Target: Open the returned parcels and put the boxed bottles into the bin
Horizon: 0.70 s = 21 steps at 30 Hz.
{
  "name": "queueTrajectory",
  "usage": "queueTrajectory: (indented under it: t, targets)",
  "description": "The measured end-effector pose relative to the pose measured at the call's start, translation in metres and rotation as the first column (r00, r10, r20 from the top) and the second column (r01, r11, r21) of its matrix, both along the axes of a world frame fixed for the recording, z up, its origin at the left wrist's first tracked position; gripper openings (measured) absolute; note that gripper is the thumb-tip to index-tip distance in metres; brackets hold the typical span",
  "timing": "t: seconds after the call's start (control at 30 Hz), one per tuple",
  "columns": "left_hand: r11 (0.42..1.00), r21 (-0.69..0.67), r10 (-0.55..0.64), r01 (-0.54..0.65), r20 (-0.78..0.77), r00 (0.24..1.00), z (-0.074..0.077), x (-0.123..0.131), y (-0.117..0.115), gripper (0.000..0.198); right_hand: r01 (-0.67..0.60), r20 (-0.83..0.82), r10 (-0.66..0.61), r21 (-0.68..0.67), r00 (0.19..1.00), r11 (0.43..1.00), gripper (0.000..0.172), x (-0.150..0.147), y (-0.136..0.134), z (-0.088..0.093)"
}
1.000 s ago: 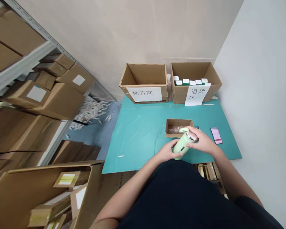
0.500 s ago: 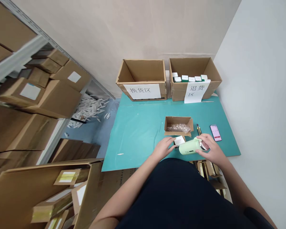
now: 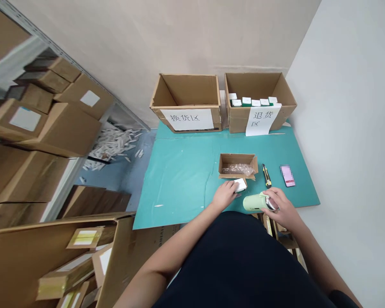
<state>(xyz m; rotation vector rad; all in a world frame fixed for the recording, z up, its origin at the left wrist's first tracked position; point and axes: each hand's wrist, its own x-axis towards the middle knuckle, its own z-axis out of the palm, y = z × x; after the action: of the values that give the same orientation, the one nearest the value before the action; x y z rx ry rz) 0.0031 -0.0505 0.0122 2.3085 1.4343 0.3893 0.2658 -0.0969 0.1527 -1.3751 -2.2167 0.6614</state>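
Observation:
My right hand (image 3: 280, 206) grips a pale green bottle (image 3: 254, 202) by its lid end; the bottle lies sideways above the table's near edge, its base pointing left. My left hand (image 3: 226, 194) is closed round a small white box (image 3: 240, 185), which sits just in front of an open cardboard box (image 3: 222, 164). Crumpled bubble wrap (image 3: 239, 169) lies inside that cardboard box. A yellow and black box cutter (image 3: 266, 176) rests just beyond my right hand. Further right is a phone (image 3: 288, 175) with a pink screen.
Two large labelled cartons stand at the table's back: the left carton (image 3: 186, 119) and the right carton (image 3: 237, 122), which holds several white-topped boxes (image 3: 256, 102). A shelf of brown boxes (image 3: 64, 132) is at left. A big carton (image 3: 123, 244) with parcels stands at lower left.
The bottle has moved slightly away from the white box. My left hand has closed further over the white box. The box cutter is now more exposed, and the whole view has shifted slightly.

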Motion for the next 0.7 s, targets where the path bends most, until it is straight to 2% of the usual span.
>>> queueTrajectory:
  t: [0.1, 0.23, 0.37, 0.53, 0.7]
  targets:
    - [1.0, -0.016, 0.019, -0.019, 0.042, 0.999, -0.005, 0.0, 0.003, 0.026, -0.009, -0.003, 0.009, 0.001, 1.0, 1.0, 0.042, -0.001, -0.001, -0.005]
    - [0.996, -0.029, 0.093, -0.09, 0.107, 0.99, -0.011, -0.002, 0.003, 0.028, -0.02, -0.007, 0.02, 0.025, 1.0, 0.999, 0.042, -0.005, -0.001, -0.011]
    - [0.984, -0.111, 0.152, -0.139, 0.113, 0.982, -0.016, -0.004, 0.003, 0.029, -0.02, -0.029, 0.022, 0.052, 0.999, 0.998, 0.042, -0.015, 0.001, -0.013]
    - [0.93, -0.236, 0.332, -0.283, 0.204, 0.921, -0.021, -0.002, 0.006, 0.033, -0.046, -0.029, 0.049, 0.08, 0.998, 0.996, 0.04, -0.027, 0.009, -0.014]
    - [0.908, -0.301, 0.382, -0.291, 0.313, 0.869, -0.023, 0.001, 0.01, 0.033, 0.001, -0.03, 0.002, 0.101, 1.0, 0.995, 0.044, -0.035, 0.019, -0.021]
